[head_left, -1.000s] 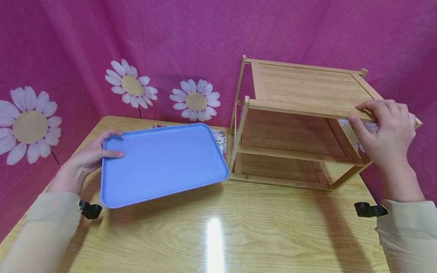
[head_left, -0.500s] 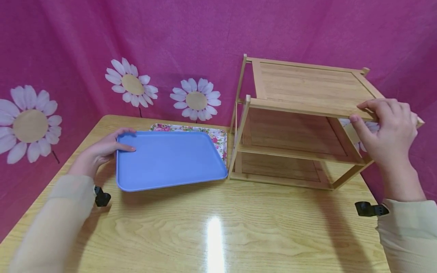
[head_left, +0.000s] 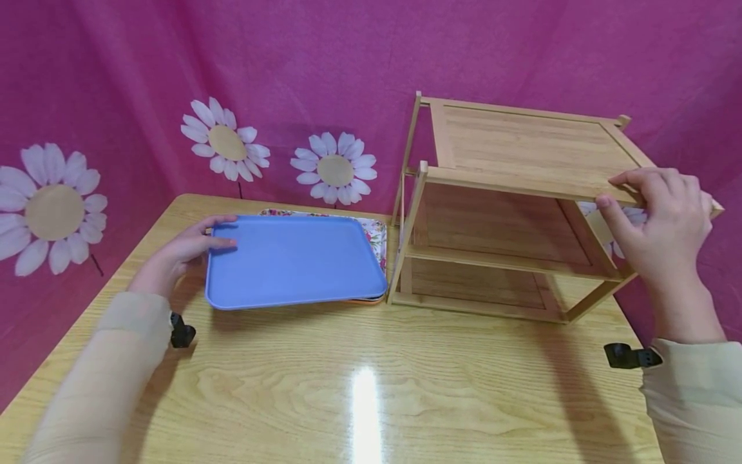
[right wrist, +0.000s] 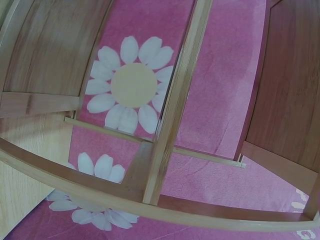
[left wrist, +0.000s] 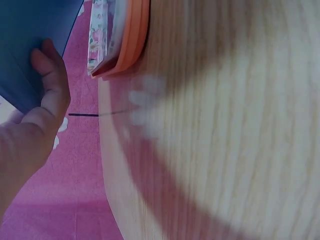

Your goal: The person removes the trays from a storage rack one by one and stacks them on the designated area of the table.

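My left hand (head_left: 188, 248) pinches the left edge of a blue rectangular tray (head_left: 295, 261), thumb on top and other fingers underneath. The blue tray is slightly tilted and hangs over a stack of trays, covering most of it. A floral-patterned tray (head_left: 377, 235) shows past its back and right edges, and an orange tray (left wrist: 134, 42) lies under the floral one in the left wrist view. My right hand (head_left: 666, 222) grips the front right corner of a wooden rack's (head_left: 533, 145) top shelf. The right wrist view shows the rack's frame, without the hand.
The three-level rack stands on the wooden table (head_left: 464, 386) just right of the tray stack. Behind and beside the table hangs a pink cloth (head_left: 493, 51) with daisies. A bright light reflection lies on the table's front.
My left hand has moved the blue tray right and back, over the tray stack. An orange rim now shows below it. My right hand stays on the rack.
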Tool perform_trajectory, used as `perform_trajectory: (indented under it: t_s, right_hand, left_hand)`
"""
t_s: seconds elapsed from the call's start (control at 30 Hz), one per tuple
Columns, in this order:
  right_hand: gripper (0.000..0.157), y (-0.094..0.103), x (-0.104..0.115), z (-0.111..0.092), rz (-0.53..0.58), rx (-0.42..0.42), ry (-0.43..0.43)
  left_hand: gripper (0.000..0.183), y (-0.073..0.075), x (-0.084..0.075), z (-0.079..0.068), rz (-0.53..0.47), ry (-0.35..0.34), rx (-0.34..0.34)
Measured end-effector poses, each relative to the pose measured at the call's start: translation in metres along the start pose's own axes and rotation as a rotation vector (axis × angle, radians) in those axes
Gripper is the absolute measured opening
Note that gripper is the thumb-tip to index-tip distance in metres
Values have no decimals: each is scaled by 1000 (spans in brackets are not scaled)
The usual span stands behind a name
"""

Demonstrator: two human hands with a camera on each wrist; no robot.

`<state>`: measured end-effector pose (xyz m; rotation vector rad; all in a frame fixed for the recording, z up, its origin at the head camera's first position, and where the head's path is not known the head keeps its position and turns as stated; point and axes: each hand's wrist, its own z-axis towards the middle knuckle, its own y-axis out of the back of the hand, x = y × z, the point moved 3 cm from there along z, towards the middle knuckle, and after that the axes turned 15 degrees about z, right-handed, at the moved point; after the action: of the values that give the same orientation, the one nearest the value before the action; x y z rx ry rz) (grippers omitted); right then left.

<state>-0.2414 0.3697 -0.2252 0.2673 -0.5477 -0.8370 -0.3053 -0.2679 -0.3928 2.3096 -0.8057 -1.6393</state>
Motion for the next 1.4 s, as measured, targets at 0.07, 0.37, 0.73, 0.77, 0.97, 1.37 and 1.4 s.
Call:
perform_trajectory:
  t_s: [0.07,0.37,0.73,0.77,0.97,1.37,1.4]
  right_hand:
    - [77,0,0,0,-3,-3,0]
    - [77,0,-1,0,-10,-5,5]
    - [77,0,1,0,-3,-9,1]
    - [77,0,1,0,-3,-9,1]
    - [78,-1,0,0,-7,-8,6]
    - [76,-1,2,-1,-17,3,-13]
    - [77,-1,1,-1,-19,5,-11]
  left_hand:
    - [73,-1,1,1,7,5,-19]
    - [70,-7,9,11,56,-5,-58]
    - [102,-21,-5,23,497,-57,-113]
    - [106,-22,-6,24,526,-54,-109]
    - [116,-26,-7,31,635,-68,-97]
    - [114,-29,-4,49,695,-60,-66]
    - [114,-29,-4,50,694,-61,-65]
